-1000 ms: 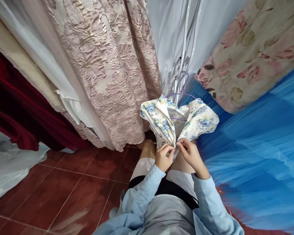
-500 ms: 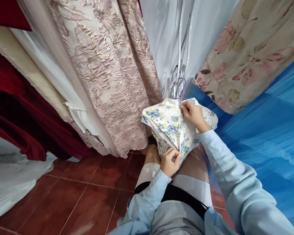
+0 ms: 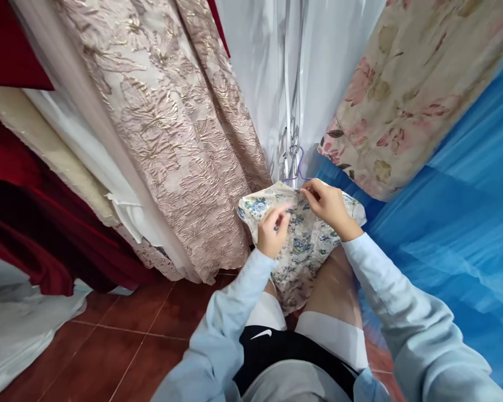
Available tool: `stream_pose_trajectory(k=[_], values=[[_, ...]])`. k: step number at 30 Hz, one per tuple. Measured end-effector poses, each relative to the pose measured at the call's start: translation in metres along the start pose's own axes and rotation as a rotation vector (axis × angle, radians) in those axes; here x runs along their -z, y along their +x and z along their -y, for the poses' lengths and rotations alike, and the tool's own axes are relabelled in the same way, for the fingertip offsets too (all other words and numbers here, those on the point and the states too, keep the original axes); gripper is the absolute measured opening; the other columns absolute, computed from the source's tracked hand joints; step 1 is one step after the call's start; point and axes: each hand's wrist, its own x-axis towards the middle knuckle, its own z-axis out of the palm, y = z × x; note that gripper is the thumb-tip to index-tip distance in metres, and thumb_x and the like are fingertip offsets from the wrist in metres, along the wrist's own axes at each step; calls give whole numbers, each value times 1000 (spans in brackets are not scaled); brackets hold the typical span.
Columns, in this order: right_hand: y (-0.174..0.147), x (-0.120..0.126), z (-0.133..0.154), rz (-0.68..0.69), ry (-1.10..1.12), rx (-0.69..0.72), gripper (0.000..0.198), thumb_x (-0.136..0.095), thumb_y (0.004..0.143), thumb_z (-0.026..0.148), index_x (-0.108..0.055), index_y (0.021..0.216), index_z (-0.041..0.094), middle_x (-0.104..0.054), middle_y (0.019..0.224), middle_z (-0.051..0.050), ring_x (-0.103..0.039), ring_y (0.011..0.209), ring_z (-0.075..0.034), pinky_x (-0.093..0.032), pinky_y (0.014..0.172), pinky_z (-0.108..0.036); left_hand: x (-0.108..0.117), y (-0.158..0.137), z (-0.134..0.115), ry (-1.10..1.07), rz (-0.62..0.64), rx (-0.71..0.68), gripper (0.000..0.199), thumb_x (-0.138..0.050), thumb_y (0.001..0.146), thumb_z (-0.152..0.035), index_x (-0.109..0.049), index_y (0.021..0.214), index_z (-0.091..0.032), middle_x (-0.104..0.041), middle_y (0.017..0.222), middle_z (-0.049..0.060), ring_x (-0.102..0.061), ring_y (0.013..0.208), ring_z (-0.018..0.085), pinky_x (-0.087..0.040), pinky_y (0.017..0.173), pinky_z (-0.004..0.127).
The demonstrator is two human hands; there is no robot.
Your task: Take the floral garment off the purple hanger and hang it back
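A white blouse with blue flowers [image 3: 299,245] hangs on a thin purple hanger [image 3: 300,164] just over my knees. Near its neckline, my right hand [image 3: 327,207] pinches the top of the front edge between thumb and fingers. My left hand [image 3: 272,231] is in front of the blouse's left half, slightly smeared by motion. Its thumb and forefinger are curved with a gap between them, and no cloth shows in them. The blouse's front hangs down between my legs.
Long pink-gold brocade cloth [image 3: 171,139] hangs to the left, beside dark red cloth [image 3: 58,223]. White cloth [image 3: 255,72] with thin straps hangs behind the hanger. Floral cloth [image 3: 385,128] and blue tulle [image 3: 456,234] are on the right. Red tiles [image 3: 151,312] cover the floor.
My left hand has let go of the blouse's lower front edge and moved up toward the neckline. The front has dropped down. My right hand still pinches near the top.
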Motion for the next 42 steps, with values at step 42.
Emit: stream_pose_trajectory(k=[42], values=[[-170, -89, 19, 506, 283, -41, 16, -47, 102, 24, -60, 93, 20, -68, 77, -4, -59, 66, -18, -31, 64, -27, 99, 59, 172, -279, -68, 484, 46, -50, 103, -56, -38, 76, -20, -43, 63, -6, -38, 56, 7, -38, 58, 22]])
